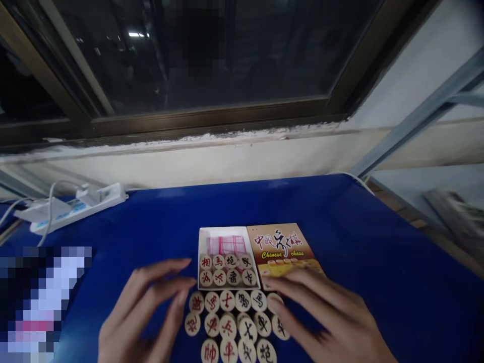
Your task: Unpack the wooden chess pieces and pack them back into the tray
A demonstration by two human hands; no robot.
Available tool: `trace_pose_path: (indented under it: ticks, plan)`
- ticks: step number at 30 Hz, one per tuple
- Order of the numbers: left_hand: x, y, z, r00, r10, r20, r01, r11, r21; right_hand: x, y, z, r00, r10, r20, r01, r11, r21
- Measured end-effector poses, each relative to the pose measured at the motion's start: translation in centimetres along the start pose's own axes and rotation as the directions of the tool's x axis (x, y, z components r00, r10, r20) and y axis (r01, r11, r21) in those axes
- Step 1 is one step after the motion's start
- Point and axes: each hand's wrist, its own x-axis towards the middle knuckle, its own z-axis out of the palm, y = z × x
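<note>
Over at far left, a white power strip (108,199) sits on the blue desk (378,242), cable (50,217) draped across it, dark window (272,60) beyond, grey metal bar (412,123) slanting up at right!

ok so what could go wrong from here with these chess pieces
The right hand overlaps the right end of the loose pieces in view, so it might knock one out of line. The left hand, close beside the open box, could bump it and jostle the pieces inside.
</note>
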Motion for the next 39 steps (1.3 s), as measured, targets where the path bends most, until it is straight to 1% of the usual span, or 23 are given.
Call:
trace_pose_path:
  ticks: [1,3,4,6,8,10,12,15,18,21,24,26,28,31,34,36,39]
  plan:
    - [1.7,-0.2,0.2,1.0,0.012,-0.016,-0.013,0.998,-0.063,1.5,0.5,0.0,1.0,-0.028,0.01,0.028,1.0,0.004]
    - [4.6,-0.9,1.2,0.999,0.036,-0.038,-0.043,0.975,-0.219,4.3,1.3,0.5,0.994,-0.086,0.065,0.083,0.995,0.047]
    - [5.7,-1.4,2.0,0.999,0.035,-0.039,-0.044,0.956,-0.289,5.5,1.7,1.0,0.989,-0.118,0.092,0.114,0.992,0.051]
    - [6.8,-2.6,3.7,0.999,0.046,-0.029,-0.053,0.94,-0.336,7.0,2.5,2.2,0.972,-0.178,0.152,0.172,0.984,0.053]
    - [6.8,-3.7,5.2,0.994,0.1,0.034,-0.085,0.947,-0.308,7.3,3.3,3.5,0.955,-0.2,0.22,0.185,0.979,0.087]
    - [6.2,-4.5,6.0,0.979,0.16,0.126,-0.122,0.956,-0.266,6.8,4.0,4.4,0.942,-0.196,0.273,0.164,0.977,0.136]
    - [5.5,-4.8,6.2,0.954,0.199,0.223,-0.149,0.964,-0.22,6.1,4.4,4.8,0.937,-0.196,0.29,0.158,0.976,0.15]
    - [5.2,-4.9,5.9,0.91,0.222,0.35,-0.188,0.974,-0.13,5.6,4.7,4.7,0.937,-0.203,0.285,0.175,0.977,0.119]
    - [5.4,-5.1,5.7,0.887,0.215,0.409,-0.214,0.976,-0.049,5.8,4.5,4.6,0.939,-0.196,0.283,0.176,0.98,0.094]
    - [5.5,-5.3,6.0,0.893,0.193,0.408,-0.22,0.975,0.021,6.1,4.3,4.7,0.942,-0.189,0.278,0.166,0.981,0.104]
    - [5.5,-5.4,6.3,0.918,0.16,0.363,-0.199,0.977,0.072,6.2,4.2,4.8,0.947,-0.189,0.259,0.165,0.98,0.111]
    - [5.4,-5.3,6.4,0.93,0.141,0.341,-0.172,0.983,0.064,6.2,4.2,4.8,0.955,-0.175,0.238,0.152,0.982,0.114]
    - [5.3,-5.2,6.4,0.927,0.129,0.353,-0.154,0.987,0.045,6.1,4.2,4.6,0.961,-0.14,0.238,0.113,0.986,0.122]
    - [5.2,-5.2,6.4,0.91,0.139,0.391,-0.173,0.984,0.053,5.9,4.3,4.6,0.953,-0.1,0.286,0.071,0.991,0.11]
    - [5.2,-5.3,6.5,0.91,0.163,0.382,-0.197,0.979,0.053,5.7,4.3,4.9,0.942,-0.091,0.324,0.069,0.995,0.078]
    - [5.2,-5.2,6.5,0.914,0.183,0.363,-0.207,0.978,0.029,5.7,4.3,5.1,0.946,-0.09,0.312,0.07,0.995,0.074]
    - [5.3,-4.9,6.3,0.925,0.201,0.323,-0.21,0.978,-0.008,5.7,4.1,5.0,0.964,-0.081,0.255,0.063,0.995,0.081]
